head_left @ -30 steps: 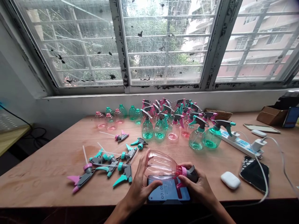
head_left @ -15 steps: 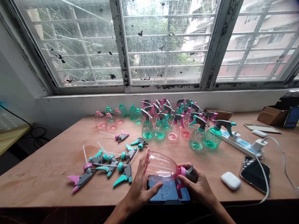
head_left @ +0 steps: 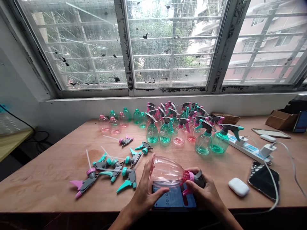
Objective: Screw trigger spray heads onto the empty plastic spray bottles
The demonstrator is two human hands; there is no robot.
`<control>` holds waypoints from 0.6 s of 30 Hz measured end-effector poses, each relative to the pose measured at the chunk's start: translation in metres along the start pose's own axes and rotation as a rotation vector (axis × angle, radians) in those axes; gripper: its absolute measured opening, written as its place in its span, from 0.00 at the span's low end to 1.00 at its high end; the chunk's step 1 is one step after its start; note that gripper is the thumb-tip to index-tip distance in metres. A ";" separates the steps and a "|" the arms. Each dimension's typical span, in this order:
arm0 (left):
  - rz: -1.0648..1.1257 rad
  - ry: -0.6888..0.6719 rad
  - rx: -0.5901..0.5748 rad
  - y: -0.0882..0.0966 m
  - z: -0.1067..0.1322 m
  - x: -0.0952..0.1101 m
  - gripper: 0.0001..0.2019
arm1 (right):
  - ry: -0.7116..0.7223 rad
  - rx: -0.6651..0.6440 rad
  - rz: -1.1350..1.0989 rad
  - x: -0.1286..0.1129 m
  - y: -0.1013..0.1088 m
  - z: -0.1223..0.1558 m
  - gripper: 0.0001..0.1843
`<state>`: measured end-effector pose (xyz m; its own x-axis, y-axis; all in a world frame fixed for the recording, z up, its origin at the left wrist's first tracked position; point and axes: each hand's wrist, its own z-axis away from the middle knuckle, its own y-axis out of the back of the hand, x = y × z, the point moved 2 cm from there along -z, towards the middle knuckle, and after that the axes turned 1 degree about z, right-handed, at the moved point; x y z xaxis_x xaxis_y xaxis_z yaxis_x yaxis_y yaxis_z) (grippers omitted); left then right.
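A clear pink spray bottle (head_left: 168, 171) lies sideways in the air between my hands, above a lit phone (head_left: 165, 198) at the table's front edge. My left hand (head_left: 146, 187) cups the bottle's base, thumb below and fingers behind. Around the pink collar and grey trigger head (head_left: 198, 179) at the neck, my right hand (head_left: 202, 188) is closed. The collar sits against the bottle's neck; how tight it is I cannot tell. To the left lie several loose trigger heads with dip tubes, among them a pink-and-grey one (head_left: 87, 182) and a teal-and-grey one (head_left: 129, 179).
Several spray bottles with heads (head_left: 165, 132) stand at the back centre. Several headless bottles (head_left: 115, 126) are left of them. On the right are a power strip (head_left: 249, 148) with cables, a white earbud case (head_left: 239, 187), a dark phone (head_left: 265, 180) and a cardboard box (head_left: 280, 119).
The view has shifted slightly. Both hands keep their grip on the pink spray bottle, with the right fingers slightly moved at the collar.
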<state>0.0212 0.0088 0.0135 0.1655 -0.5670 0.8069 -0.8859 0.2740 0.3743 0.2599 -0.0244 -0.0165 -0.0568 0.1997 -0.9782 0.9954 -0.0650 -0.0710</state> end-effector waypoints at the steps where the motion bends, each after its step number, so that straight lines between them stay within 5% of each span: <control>1: -0.008 -0.009 0.008 0.000 0.000 -0.001 0.46 | 0.000 0.004 -0.004 0.000 0.000 0.000 0.16; 18: 0.038 -0.002 0.017 -0.002 0.001 -0.006 0.41 | 0.022 0.028 -0.029 0.003 -0.001 -0.002 0.14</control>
<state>0.0217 0.0109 0.0069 0.1304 -0.5583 0.8194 -0.8986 0.2826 0.3355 0.2585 -0.0213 -0.0189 -0.0836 0.2238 -0.9710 0.9907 -0.0863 -0.1052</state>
